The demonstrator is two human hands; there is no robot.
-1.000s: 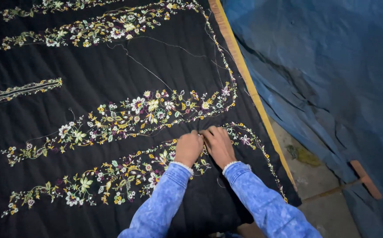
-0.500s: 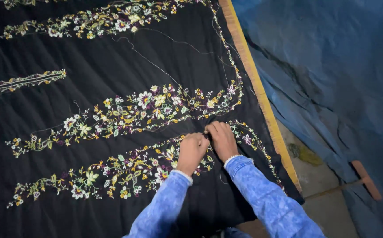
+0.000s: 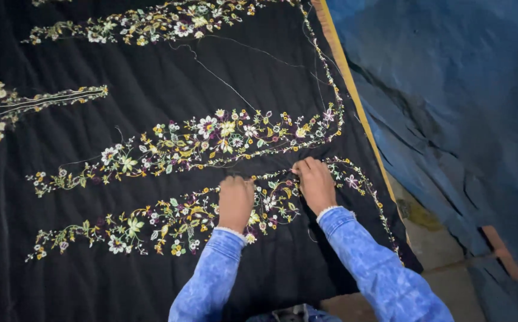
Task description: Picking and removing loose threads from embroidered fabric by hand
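Embroidered floral band (image 3: 169, 220) lies under both my hands: left hand (image 3: 235, 201) curled shut, knuckles pressing it; right hand (image 3: 314, 182), at its 2 o'clock, pinches the stitching. Black cloth (image 3: 152, 77) spreads around; yellow frame edge (image 3: 354, 101) at 1 o'clock.

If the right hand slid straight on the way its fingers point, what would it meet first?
Probably the upper flower band stitched on the black cloth: the right hand points up the picture, with only bare cloth between.

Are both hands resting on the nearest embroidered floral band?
Yes: the left hand and right hand both lie on the nearest floral band.
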